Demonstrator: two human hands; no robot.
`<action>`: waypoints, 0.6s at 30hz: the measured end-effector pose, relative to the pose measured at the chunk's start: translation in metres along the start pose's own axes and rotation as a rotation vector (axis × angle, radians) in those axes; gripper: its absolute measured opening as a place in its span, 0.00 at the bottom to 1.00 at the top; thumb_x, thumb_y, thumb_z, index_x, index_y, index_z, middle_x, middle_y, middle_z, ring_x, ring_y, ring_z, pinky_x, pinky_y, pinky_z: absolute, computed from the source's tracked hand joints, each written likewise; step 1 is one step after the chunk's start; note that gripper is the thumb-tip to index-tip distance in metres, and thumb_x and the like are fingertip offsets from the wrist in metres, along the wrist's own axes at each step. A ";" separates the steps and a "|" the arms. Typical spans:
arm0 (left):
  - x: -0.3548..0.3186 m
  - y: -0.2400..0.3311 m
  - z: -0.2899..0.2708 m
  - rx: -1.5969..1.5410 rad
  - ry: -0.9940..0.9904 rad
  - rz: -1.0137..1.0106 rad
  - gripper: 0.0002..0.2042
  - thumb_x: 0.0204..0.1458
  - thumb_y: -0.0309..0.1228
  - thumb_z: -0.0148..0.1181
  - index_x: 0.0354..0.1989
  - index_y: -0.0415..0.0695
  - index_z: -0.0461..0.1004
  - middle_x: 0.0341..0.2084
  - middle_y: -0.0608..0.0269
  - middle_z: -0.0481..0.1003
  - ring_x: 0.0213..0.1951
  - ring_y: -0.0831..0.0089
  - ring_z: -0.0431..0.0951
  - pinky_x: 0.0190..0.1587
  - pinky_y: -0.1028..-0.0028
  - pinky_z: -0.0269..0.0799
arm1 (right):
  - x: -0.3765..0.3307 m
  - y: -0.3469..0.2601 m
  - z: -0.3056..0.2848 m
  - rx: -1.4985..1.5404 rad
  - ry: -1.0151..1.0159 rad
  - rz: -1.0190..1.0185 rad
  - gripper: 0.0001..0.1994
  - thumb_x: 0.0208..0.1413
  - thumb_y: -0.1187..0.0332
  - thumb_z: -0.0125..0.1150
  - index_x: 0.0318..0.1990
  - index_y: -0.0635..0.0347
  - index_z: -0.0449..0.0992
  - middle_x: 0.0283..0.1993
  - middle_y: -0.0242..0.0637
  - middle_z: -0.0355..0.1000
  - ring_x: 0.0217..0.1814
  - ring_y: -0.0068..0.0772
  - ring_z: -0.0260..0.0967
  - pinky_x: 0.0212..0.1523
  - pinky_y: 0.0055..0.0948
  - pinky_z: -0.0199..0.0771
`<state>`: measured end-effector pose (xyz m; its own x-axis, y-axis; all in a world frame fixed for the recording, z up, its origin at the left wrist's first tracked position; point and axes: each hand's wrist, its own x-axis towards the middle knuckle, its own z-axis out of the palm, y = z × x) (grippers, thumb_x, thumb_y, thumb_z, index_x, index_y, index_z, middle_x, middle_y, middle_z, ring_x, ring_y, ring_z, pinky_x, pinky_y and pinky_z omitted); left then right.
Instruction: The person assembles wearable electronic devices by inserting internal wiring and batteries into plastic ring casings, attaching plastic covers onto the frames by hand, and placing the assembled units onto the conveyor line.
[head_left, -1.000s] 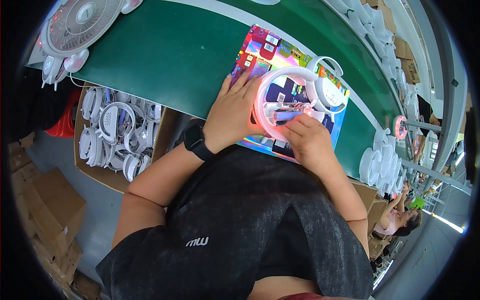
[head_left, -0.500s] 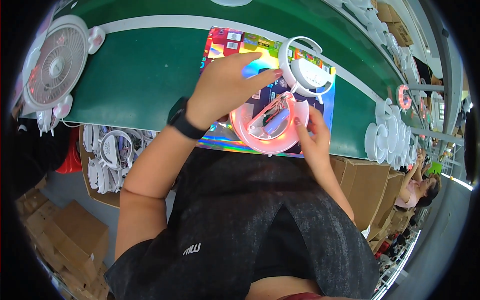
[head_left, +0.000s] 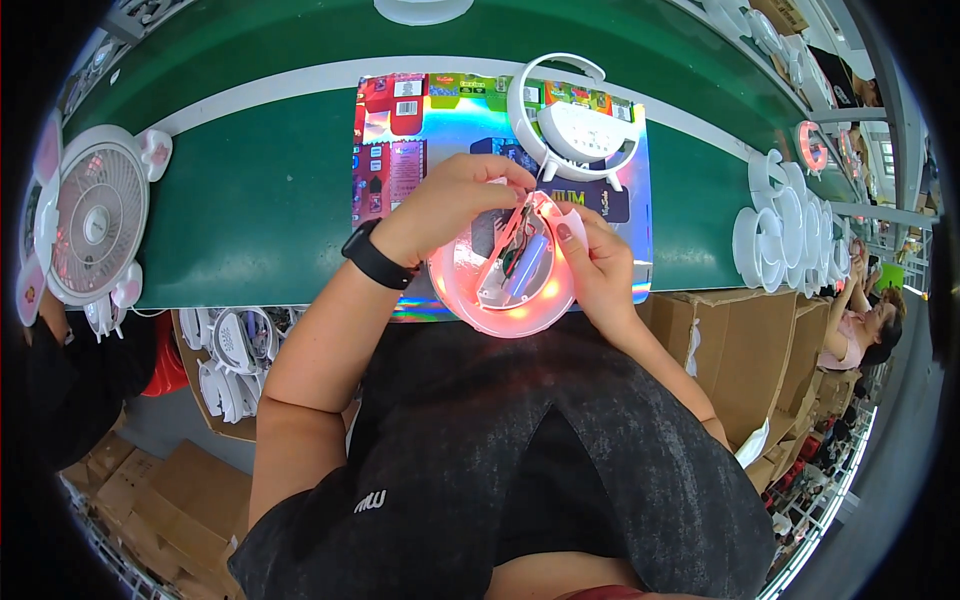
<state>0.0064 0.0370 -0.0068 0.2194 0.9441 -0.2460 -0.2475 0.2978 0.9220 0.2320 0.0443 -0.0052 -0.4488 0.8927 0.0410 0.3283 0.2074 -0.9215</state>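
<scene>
The glowing pink ring lamp (head_left: 505,285) is best kept steady, pinched by the left hand (head_left: 450,205) and right hand (head_left: 598,262) above the counter (head_left: 250,200).

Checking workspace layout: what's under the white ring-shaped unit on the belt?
The white ring unit stands on a shiny, colourful printed sheet lying on the green belt. The sheet's part below its base is covered.

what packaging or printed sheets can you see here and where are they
Printed carton sheet: flat on the green belt beyond both hands, rectangular, shiny rainbow foil with red and green panels.
Brown cardboard boxes: right of the person, below the belt.
Open brown box: lower left, holding white parts.
</scene>
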 end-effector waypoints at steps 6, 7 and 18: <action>-0.003 -0.017 -0.001 -0.019 0.127 0.066 0.15 0.47 0.20 0.57 0.46 0.35 0.74 0.34 0.61 0.77 0.37 0.77 0.77 0.43 0.78 0.72 | 0.003 0.003 -0.010 -0.042 -0.051 -0.034 0.09 0.61 0.74 0.57 0.44 0.68 0.79 0.50 0.46 0.76 0.50 0.38 0.75 0.50 0.29 0.73; -0.005 -0.020 0.002 -0.035 0.239 0.140 0.15 0.45 0.18 0.58 0.45 0.35 0.74 0.34 0.61 0.77 0.36 0.77 0.76 0.42 0.77 0.72 | 0.002 0.004 -0.011 -0.039 -0.048 -0.031 0.09 0.61 0.74 0.57 0.44 0.68 0.79 0.50 0.46 0.76 0.50 0.38 0.75 0.50 0.29 0.73; -0.021 -0.014 0.005 0.234 0.342 0.155 0.17 0.53 0.22 0.62 0.52 0.35 0.73 0.44 0.52 0.79 0.45 0.70 0.80 0.48 0.73 0.76 | -0.009 0.009 -0.009 0.071 0.007 0.179 0.11 0.59 0.77 0.57 0.49 0.67 0.75 0.47 0.42 0.77 0.46 0.31 0.76 0.46 0.26 0.75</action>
<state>0.0098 0.0123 -0.0130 -0.1384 0.9793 -0.1477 -0.0236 0.1458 0.9890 0.2466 0.0418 -0.0099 -0.3829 0.9155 -0.1233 0.3424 0.0167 -0.9394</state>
